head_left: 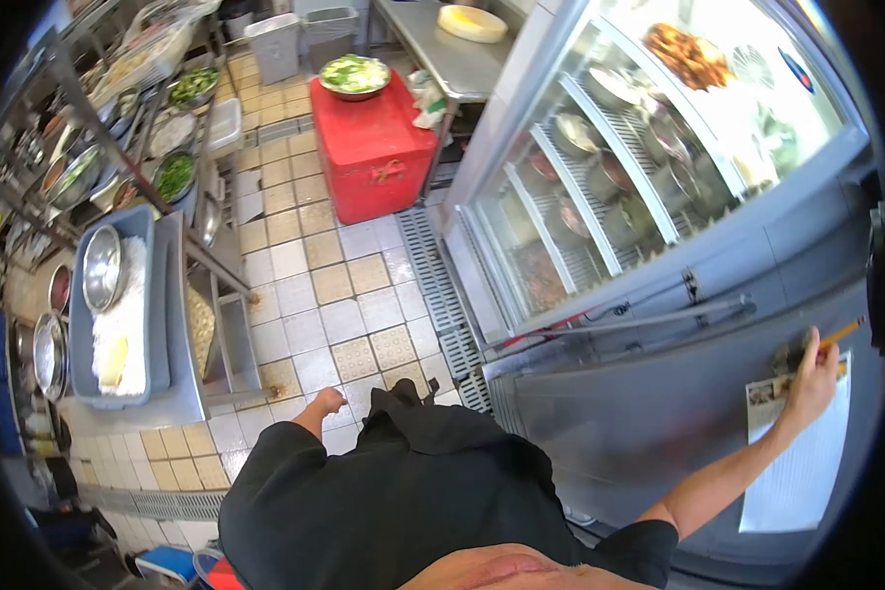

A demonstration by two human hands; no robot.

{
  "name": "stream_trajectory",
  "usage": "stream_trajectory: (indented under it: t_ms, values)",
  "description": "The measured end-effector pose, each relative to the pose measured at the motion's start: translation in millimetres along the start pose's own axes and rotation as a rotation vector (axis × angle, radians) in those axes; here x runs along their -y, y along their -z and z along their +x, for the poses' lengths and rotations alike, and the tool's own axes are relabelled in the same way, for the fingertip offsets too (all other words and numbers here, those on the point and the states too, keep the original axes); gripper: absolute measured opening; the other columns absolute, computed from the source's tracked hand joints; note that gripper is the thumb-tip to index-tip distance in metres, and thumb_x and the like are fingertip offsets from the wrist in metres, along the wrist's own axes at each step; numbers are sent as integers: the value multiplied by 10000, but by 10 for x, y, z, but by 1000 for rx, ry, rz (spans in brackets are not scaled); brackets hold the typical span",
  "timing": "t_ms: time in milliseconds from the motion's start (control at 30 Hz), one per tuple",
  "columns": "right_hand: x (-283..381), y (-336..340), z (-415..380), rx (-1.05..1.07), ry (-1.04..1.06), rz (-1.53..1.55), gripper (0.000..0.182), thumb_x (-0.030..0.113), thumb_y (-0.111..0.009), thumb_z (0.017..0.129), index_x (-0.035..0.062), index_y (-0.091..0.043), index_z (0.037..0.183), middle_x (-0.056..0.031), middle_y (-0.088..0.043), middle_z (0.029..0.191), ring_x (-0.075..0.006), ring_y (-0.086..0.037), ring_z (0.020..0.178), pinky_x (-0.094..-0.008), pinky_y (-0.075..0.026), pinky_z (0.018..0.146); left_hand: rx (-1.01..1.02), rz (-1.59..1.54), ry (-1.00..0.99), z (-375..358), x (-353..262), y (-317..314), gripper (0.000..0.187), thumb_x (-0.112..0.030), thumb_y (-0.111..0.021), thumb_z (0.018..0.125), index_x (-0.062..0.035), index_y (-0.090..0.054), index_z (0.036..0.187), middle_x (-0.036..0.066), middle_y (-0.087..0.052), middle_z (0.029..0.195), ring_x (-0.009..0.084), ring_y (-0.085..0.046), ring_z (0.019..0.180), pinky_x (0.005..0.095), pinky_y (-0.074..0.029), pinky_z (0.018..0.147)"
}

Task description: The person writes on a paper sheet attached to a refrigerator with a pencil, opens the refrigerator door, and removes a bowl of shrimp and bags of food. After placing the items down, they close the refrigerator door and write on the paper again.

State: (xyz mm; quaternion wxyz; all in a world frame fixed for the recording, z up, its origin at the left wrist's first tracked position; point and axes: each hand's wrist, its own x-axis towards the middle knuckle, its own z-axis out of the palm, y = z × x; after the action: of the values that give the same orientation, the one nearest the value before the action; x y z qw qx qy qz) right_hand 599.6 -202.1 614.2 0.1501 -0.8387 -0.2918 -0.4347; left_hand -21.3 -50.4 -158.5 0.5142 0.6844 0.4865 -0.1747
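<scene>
My right hand (812, 382) is raised at the far right, its fingers closed around a yellow-orange pencil (842, 332). Just below it, a printed sheet of paper (795, 462) hangs on a grey steel door. A small dark item (786, 356) is on the door beside my fingers; I cannot make out what it is. My left hand (328, 400) hangs low at my side with curled fingers, apart from any object, and nothing shows in it.
A glass-front fridge (600, 187) with several filled bowls stands at the right. Ahead is a red cooler box (374, 157) bearing a bowl of chopped greens (354, 74). On the left, a grey-blue tub (159, 324) sits on a steel table. A floor drain grate (438, 280) runs alongside.
</scene>
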Motion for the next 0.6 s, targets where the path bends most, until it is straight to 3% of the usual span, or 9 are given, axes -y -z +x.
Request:
stream_trajectory:
  t_ms: [100,133,200,267,333,367,433,600]
  values:
    - [-47,-33,-43,-17,-84,128,405,449,-591,906,62,-634,1018,-79,-631,838,-208,-594,757,-325,-458,716,47,394,-213,-115,14,-52,316,-244,-685,771,-69,-677,1033,98,-697,868,241,-678,807,393,-533,631]
    - [-91,-92,-47,-48,-101,212,410,447,-595,906,69,-635,1059,-71,-631,861,-196,-596,786,-311,-462,749,24,684,-353,-192,9,18,291,-259,-687,766,-89,-689,1002,92,-700,887,250,-674,868,412,-540,691]
    - [-279,-222,-39,-86,-32,244,462,466,-596,902,44,-623,1091,-90,-625,912,-202,-595,795,-313,-469,725,28,373,-85,24,310,-91,308,-220,-676,734,-166,-693,1037,100,-693,941,307,-661,862,451,-520,709]
    - [-257,-275,-24,-97,-163,522,426,394,-645,884,9,-602,1062,-77,-609,876,-179,-581,761,-283,-471,680,-21,597,-133,-329,-26,208,230,-294,-642,803,-95,-716,891,101,-699,885,270,-667,864,433,-513,716]
    - [-272,-391,-24,-183,-175,832,344,301,-700,859,-12,-596,954,-71,-588,782,-163,-562,662,-266,-472,604,-69,393,-92,-409,-65,380,271,-317,-628,814,-72,-710,897,115,-699,859,264,-676,796,419,-512,697]
    - [-47,-195,-56,-256,-75,828,325,285,-742,825,-16,-621,847,-91,-615,715,-183,-582,612,-296,-487,553,-86,291,-73,-415,-17,407,292,-328,-621,820,-61,-707,899,122,-699,845,261,-680,762,412,-512,687]
    - [221,-54,-161,-571,-56,444,311,227,-804,773,-28,-633,721,-121,-640,655,-213,-597,567,-325,-505,533,-137,134,8,-451,-14,500,318,-335,-612,828,-37,-700,894,119,-701,817,242,-682,713,398,-516,669]
    - [-85,-335,-200,-861,-45,466,273,172,-795,782,-27,-619,718,-131,-619,651,-202,-581,565,-335,-493,525,-185,128,-44,-551,-55,659,312,-317,-640,817,-31,-696,930,115,-703,819,233,-685,719,383,-522,644]
